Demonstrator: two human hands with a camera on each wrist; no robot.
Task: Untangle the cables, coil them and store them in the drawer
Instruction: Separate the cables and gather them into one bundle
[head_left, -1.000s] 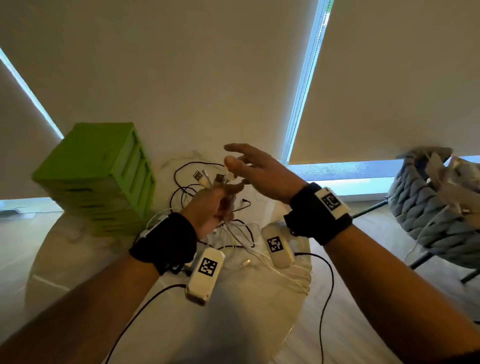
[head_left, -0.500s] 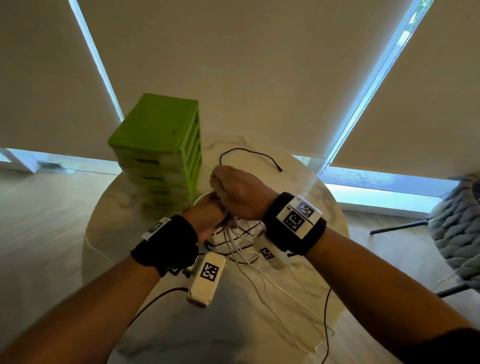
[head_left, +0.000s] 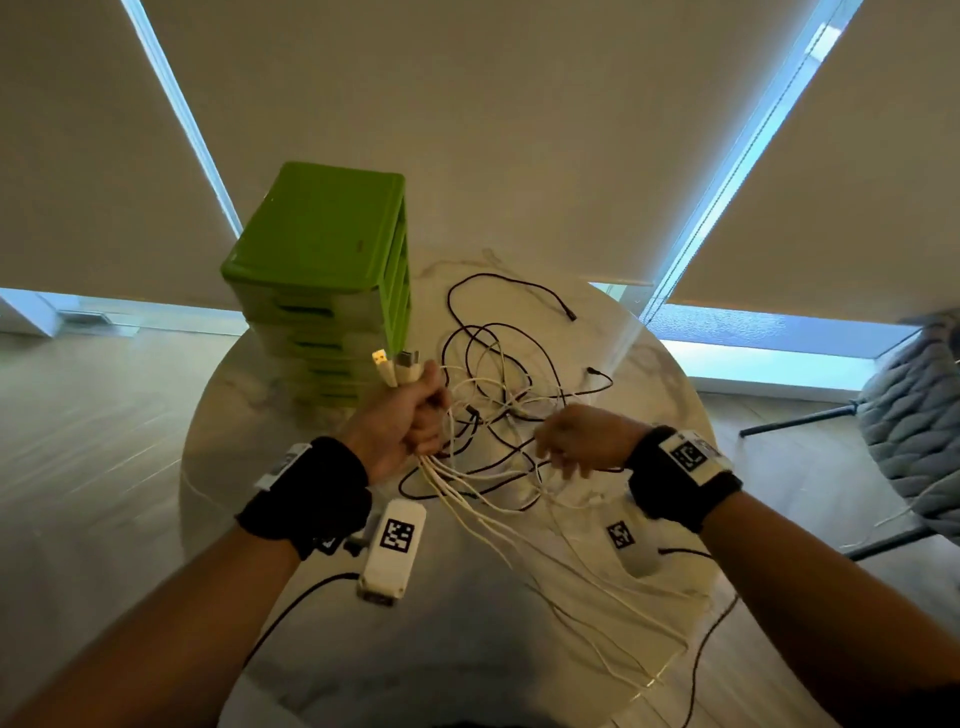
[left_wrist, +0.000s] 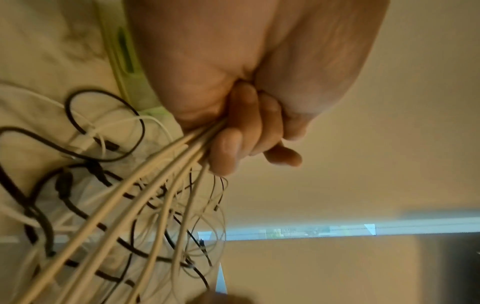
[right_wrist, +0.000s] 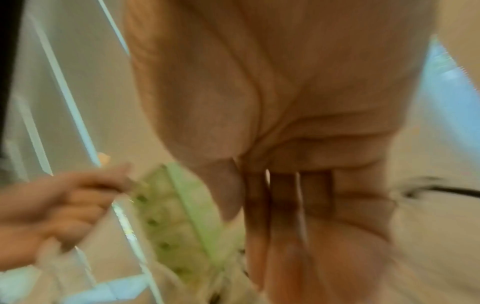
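My left hand (head_left: 410, 421) grips a bundle of white cables (head_left: 519, 525) in a fist above the round marble table (head_left: 249, 415). Their USB plugs (head_left: 395, 366) stick up out of the fist. In the left wrist view the fingers (left_wrist: 233, 144) curl round the white strands (left_wrist: 145, 195). Thin black cables (head_left: 498, 338) lie looped and tangled with the white ones on the table. My right hand (head_left: 576, 441) hovers over the tangle to the right, apart from the left. Its blurred fingers (right_wrist: 285, 205) point straight down and hold nothing I can see. The green drawer unit (head_left: 332, 260) stands at the back left, its drawers closed.
A grey knitted chair (head_left: 914, 415) stands at the right, off the table. White tagged devices (head_left: 392, 551) hang below my wrists, each with a black lead. The white cables trail over the table's near right edge (head_left: 670, 670). Blinds cover the windows behind.
My right hand has let go at the left fist and moved right, down over the tangle. The left hand still holds the bundle, and the cables now lie spread out.
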